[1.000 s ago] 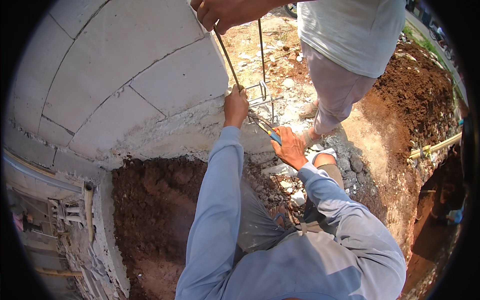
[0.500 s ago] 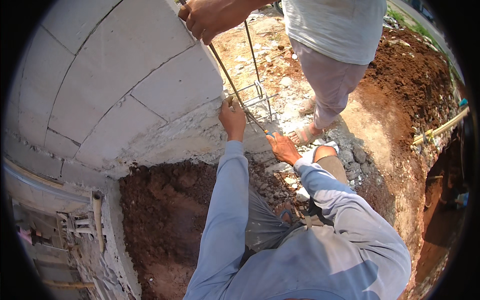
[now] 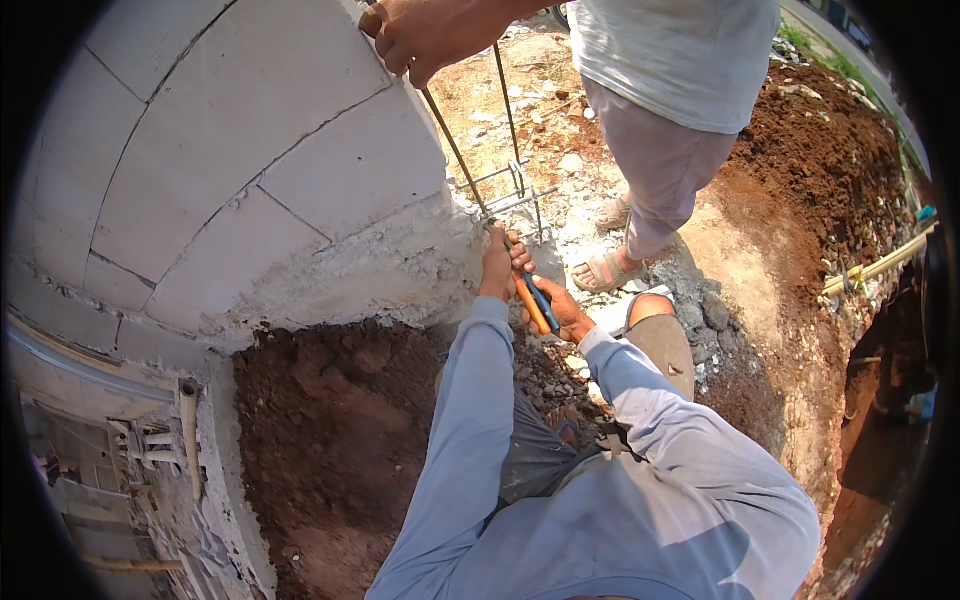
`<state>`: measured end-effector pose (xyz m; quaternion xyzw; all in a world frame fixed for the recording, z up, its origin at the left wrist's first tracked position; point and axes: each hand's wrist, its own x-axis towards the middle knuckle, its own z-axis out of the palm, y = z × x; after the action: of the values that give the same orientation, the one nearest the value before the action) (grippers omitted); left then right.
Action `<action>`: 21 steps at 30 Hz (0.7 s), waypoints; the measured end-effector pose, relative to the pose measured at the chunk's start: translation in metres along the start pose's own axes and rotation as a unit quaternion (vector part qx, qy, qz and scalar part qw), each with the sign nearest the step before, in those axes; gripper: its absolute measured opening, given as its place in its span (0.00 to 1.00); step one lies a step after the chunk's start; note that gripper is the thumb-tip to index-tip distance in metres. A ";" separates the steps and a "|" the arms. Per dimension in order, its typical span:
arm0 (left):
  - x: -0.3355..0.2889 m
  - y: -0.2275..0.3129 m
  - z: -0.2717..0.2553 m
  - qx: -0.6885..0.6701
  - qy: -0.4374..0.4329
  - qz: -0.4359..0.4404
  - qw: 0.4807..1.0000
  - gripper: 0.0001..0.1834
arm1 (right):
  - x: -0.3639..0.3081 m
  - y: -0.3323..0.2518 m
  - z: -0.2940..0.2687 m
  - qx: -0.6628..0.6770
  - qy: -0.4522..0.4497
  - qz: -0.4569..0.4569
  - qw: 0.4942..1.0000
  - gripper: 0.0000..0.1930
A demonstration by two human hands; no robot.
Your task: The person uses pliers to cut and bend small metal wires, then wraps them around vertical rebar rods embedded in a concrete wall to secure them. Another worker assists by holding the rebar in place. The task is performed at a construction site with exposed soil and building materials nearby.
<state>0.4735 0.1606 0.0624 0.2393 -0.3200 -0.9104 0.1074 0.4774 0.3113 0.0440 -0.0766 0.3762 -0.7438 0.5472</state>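
Observation:
A pair of pliers with orange and blue handles slants from the foot of the steel bars down toward me. My right hand is closed on the handles from the right side. Closed fingers of my left hand grip the upper part of the pliers, near the head, which is mostly hidden. Just beyond, a long steel reinforcing bar leans beside the block wall and meets small steel ties. Higher up, a co-worker's hand grips the top of this bar.
A wall of pale blocks rises at the left. The co-worker's sandalled foot stands on rubble beyond my right hand. Dark dug soil lies below the wall. On the right are a reddish soil heap and a deep trench.
My left hand has come down off the wall's corner onto the pliers. My right hand has drawn slightly nearer to me, and both handles now show. The co-worker's hand stays on the bar.

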 end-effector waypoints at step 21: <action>0.012 -0.020 0.030 0.164 -0.060 0.117 0.977 0.18 | 0.016 -0.128 -0.060 -0.805 0.117 -0.175 0.555 0.22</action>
<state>0.4470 0.1877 0.0654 0.1590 -0.4971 -0.8391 0.1533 0.3426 0.3408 0.0788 -0.4617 0.8581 -0.2143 0.0680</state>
